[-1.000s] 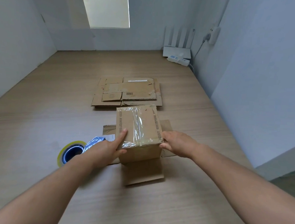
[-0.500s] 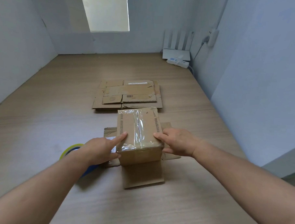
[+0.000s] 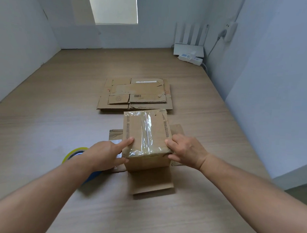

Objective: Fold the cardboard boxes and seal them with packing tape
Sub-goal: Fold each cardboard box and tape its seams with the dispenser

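Note:
A small cardboard box (image 3: pixel 145 131) stands on the wooden table, its top sealed with clear packing tape. Its lower flaps (image 3: pixel 152 184) lie splayed flat on the table around it. My left hand (image 3: pixel 105 153) grips the near left corner, index finger on the top and thumb against the front face. My right hand (image 3: pixel 186 151) grips the near right corner, with fingertips on the top edge. A yellow-rimmed tape roll (image 3: pixel 73 151) lies left of the box, mostly hidden behind my left wrist.
A stack of flattened cardboard boxes (image 3: pixel 136 94) lies just behind the box. A white router (image 3: pixel 189 49) and a power strip (image 3: pixel 190 59) sit in the far right corner. Walls close in on the left, back and right.
My right hand has slid from the box's right side up onto its top edge. My left arm now covers more of the tape roll. The box has barely moved.

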`<act>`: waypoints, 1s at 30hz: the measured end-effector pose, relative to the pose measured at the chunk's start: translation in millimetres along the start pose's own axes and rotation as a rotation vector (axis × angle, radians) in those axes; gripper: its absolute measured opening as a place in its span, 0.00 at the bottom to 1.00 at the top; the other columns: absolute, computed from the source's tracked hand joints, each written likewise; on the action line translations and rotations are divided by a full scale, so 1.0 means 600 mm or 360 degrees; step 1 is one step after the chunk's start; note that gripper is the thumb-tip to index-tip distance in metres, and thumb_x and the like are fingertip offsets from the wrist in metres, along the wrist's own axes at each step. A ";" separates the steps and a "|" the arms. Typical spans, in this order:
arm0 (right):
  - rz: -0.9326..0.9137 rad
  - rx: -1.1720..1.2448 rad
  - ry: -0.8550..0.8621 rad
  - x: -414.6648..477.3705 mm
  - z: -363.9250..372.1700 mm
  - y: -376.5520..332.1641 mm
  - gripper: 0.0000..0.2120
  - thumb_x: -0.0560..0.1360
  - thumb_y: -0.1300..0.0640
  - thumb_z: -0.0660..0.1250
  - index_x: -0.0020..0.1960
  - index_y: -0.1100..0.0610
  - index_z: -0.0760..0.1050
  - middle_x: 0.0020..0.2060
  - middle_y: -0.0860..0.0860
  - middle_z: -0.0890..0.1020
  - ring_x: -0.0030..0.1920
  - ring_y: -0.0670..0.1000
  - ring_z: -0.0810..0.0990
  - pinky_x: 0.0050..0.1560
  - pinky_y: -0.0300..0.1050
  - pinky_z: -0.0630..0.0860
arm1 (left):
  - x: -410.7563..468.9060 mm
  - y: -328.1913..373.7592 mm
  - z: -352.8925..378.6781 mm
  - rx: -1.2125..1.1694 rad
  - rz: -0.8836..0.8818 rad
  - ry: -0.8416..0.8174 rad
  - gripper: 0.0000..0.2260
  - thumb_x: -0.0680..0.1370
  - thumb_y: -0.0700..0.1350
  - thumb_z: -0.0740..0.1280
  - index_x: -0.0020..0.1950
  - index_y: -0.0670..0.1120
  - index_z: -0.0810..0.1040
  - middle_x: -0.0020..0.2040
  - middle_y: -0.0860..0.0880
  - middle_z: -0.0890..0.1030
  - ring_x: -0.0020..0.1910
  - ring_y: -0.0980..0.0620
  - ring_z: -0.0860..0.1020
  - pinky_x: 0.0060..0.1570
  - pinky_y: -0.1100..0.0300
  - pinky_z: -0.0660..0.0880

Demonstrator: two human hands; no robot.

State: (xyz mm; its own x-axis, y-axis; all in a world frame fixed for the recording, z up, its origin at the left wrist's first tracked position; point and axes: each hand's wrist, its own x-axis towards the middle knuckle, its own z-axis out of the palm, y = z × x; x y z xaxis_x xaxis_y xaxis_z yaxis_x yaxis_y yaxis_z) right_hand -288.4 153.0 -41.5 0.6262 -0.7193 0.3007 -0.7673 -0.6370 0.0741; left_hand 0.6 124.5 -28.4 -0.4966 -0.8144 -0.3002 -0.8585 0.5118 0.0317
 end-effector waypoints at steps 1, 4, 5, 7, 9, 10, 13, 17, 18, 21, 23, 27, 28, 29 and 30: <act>-0.0017 0.0006 0.0014 0.001 0.004 0.002 0.24 0.54 0.51 0.83 0.43 0.63 0.80 0.34 0.55 0.78 0.31 0.55 0.77 0.20 0.41 0.71 | 0.000 0.001 0.005 0.0039 -0.0024 0.0022 0.33 0.79 0.63 0.57 0.78 0.59 0.43 0.51 0.48 0.80 0.42 0.51 0.73 0.41 0.61 0.66; -0.0050 0.0035 0.0052 0.001 0.011 0.008 0.25 0.55 0.52 0.83 0.45 0.62 0.78 0.34 0.56 0.78 0.31 0.55 0.77 0.21 0.41 0.71 | 0.009 0.008 0.022 0.0142 -0.0081 0.0159 0.34 0.77 0.66 0.57 0.78 0.57 0.47 0.53 0.50 0.81 0.45 0.50 0.77 0.40 0.61 0.67; -0.0037 0.0051 0.0083 0.001 0.014 0.006 0.27 0.55 0.52 0.83 0.46 0.61 0.74 0.34 0.56 0.77 0.31 0.55 0.77 0.21 0.41 0.71 | 0.013 0.010 0.026 0.0158 -0.0099 0.0208 0.34 0.76 0.67 0.57 0.78 0.57 0.48 0.53 0.51 0.81 0.47 0.49 0.78 0.41 0.60 0.67; 0.0078 0.0037 0.0125 0.004 0.018 -0.007 0.32 0.55 0.47 0.82 0.46 0.59 0.67 0.33 0.56 0.77 0.30 0.55 0.76 0.22 0.41 0.71 | 0.014 0.014 0.031 0.0162 -0.0150 0.0248 0.35 0.75 0.68 0.57 0.77 0.57 0.51 0.52 0.52 0.82 0.48 0.48 0.79 0.40 0.60 0.66; 0.0279 -0.0074 0.0134 0.011 0.018 -0.030 0.34 0.54 0.34 0.78 0.42 0.59 0.69 0.31 0.55 0.76 0.28 0.54 0.74 0.23 0.39 0.68 | 0.016 0.022 0.031 0.0174 -0.0197 0.0259 0.36 0.73 0.71 0.57 0.75 0.55 0.55 0.49 0.51 0.82 0.47 0.48 0.80 0.39 0.58 0.67; 0.0393 -0.0142 0.0105 0.016 0.019 -0.043 0.36 0.54 0.28 0.73 0.40 0.60 0.72 0.30 0.54 0.76 0.27 0.53 0.75 0.24 0.39 0.68 | 0.018 0.028 0.030 0.0174 -0.0229 0.0260 0.36 0.71 0.73 0.57 0.72 0.54 0.57 0.48 0.50 0.82 0.46 0.47 0.81 0.37 0.58 0.67; 0.0645 -0.0358 -0.0077 0.037 0.015 -0.068 0.39 0.54 0.23 0.66 0.42 0.59 0.76 0.32 0.54 0.78 0.29 0.52 0.78 0.27 0.39 0.70 | 0.029 0.044 0.029 0.0196 -0.0341 0.0267 0.36 0.67 0.76 0.55 0.65 0.53 0.59 0.46 0.50 0.82 0.44 0.47 0.81 0.35 0.57 0.66; 0.0620 -0.0182 -0.0431 0.035 0.016 -0.047 0.35 0.72 0.31 0.59 0.64 0.59 0.65 0.53 0.57 0.77 0.51 0.57 0.77 0.42 0.46 0.71 | 0.028 0.047 0.032 0.0139 -0.0356 0.0197 0.32 0.72 0.73 0.54 0.66 0.52 0.59 0.47 0.48 0.82 0.44 0.45 0.81 0.35 0.57 0.67; 0.0578 -0.0096 -0.0452 0.033 0.010 -0.038 0.33 0.73 0.33 0.58 0.64 0.58 0.65 0.54 0.56 0.77 0.53 0.57 0.77 0.44 0.48 0.72 | 0.026 0.046 0.032 0.0103 -0.0346 0.0197 0.31 0.73 0.72 0.54 0.67 0.52 0.59 0.48 0.47 0.82 0.45 0.44 0.80 0.37 0.56 0.68; 0.0489 0.0131 -0.0537 0.022 -0.010 -0.019 0.23 0.76 0.38 0.60 0.58 0.57 0.66 0.53 0.54 0.77 0.53 0.56 0.77 0.47 0.50 0.72 | 0.014 0.041 0.032 -0.0057 -0.0311 0.0249 0.31 0.76 0.68 0.56 0.73 0.54 0.54 0.52 0.47 0.82 0.50 0.45 0.79 0.42 0.57 0.68; 0.0541 0.0360 -0.0570 0.006 -0.014 -0.012 0.21 0.76 0.40 0.61 0.59 0.56 0.67 0.51 0.51 0.78 0.51 0.55 0.77 0.47 0.49 0.71 | -0.006 0.028 0.038 -0.0368 -0.0276 0.0190 0.34 0.78 0.64 0.59 0.77 0.58 0.45 0.52 0.51 0.81 0.51 0.50 0.78 0.44 0.62 0.67; 0.1218 0.0989 -0.0107 -0.006 -0.020 -0.008 0.25 0.76 0.38 0.59 0.67 0.51 0.67 0.43 0.43 0.78 0.48 0.49 0.78 0.50 0.48 0.74 | -0.036 0.028 0.030 -0.1297 -0.0335 0.0138 0.41 0.72 0.67 0.62 0.77 0.62 0.39 0.56 0.60 0.74 0.55 0.58 0.76 0.49 0.71 0.69; 0.1424 0.1161 -0.0019 0.004 -0.019 -0.011 0.26 0.77 0.38 0.58 0.68 0.53 0.67 0.49 0.46 0.79 0.53 0.50 0.77 0.54 0.49 0.73 | -0.033 0.038 0.029 -0.1497 -0.0343 0.0201 0.41 0.71 0.69 0.60 0.77 0.59 0.44 0.61 0.62 0.72 0.60 0.58 0.73 0.51 0.73 0.67; 0.1560 0.1308 -0.0009 0.017 -0.016 -0.016 0.26 0.78 0.39 0.56 0.68 0.54 0.67 0.55 0.49 0.78 0.57 0.51 0.76 0.56 0.48 0.72 | -0.026 0.052 0.027 -0.1661 -0.0332 0.0245 0.40 0.70 0.69 0.58 0.78 0.57 0.47 0.67 0.64 0.68 0.66 0.58 0.68 0.57 0.74 0.65; 0.1622 0.1385 -0.0061 0.028 -0.010 -0.020 0.25 0.79 0.38 0.54 0.66 0.55 0.68 0.57 0.51 0.78 0.57 0.52 0.75 0.56 0.47 0.71 | -0.017 0.065 0.026 -0.1774 -0.0331 0.0264 0.41 0.70 0.69 0.56 0.78 0.55 0.49 0.72 0.63 0.63 0.70 0.58 0.63 0.63 0.71 0.62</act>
State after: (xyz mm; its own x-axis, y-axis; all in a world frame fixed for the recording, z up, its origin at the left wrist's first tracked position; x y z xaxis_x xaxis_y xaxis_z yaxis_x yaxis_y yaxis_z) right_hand -269.3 150.1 -31.6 -0.1540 -0.9736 -0.1685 -0.5626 0.2266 -0.7951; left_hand -25.8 157.4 -38.9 -0.2712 -0.9234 -0.2717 -0.5209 -0.0966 0.8482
